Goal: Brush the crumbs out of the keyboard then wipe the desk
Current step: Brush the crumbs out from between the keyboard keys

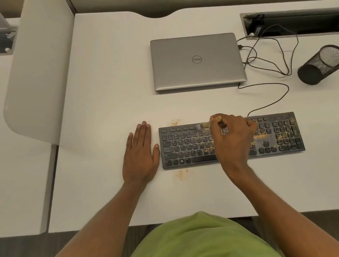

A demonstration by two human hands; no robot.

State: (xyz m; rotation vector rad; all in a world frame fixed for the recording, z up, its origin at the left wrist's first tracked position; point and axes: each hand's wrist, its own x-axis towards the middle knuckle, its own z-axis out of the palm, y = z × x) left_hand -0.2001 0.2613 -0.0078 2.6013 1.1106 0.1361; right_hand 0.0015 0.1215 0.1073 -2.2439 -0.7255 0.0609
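A black keyboard [278,134] lies on the white desk [105,93], speckled with tan crumbs, thickest over its right half and number pad. My right hand [234,138] hovers over the keyboard's middle and grips a small wooden-handled brush [206,124], whose bristles point left onto the top key rows. My left hand [139,154] lies flat on the desk with straight fingers, just left of the keyboard's edge. Small crumb piles sit on the desk behind the keyboard [174,122] and in front of it [181,174].
A closed silver laptop [197,60] lies behind the keyboard, with black cables [272,59] looping right toward an open cable tray [299,23]. A black mesh pen cup [322,65] lies tipped at the right. A grey divider panel [35,77] stands at the left.
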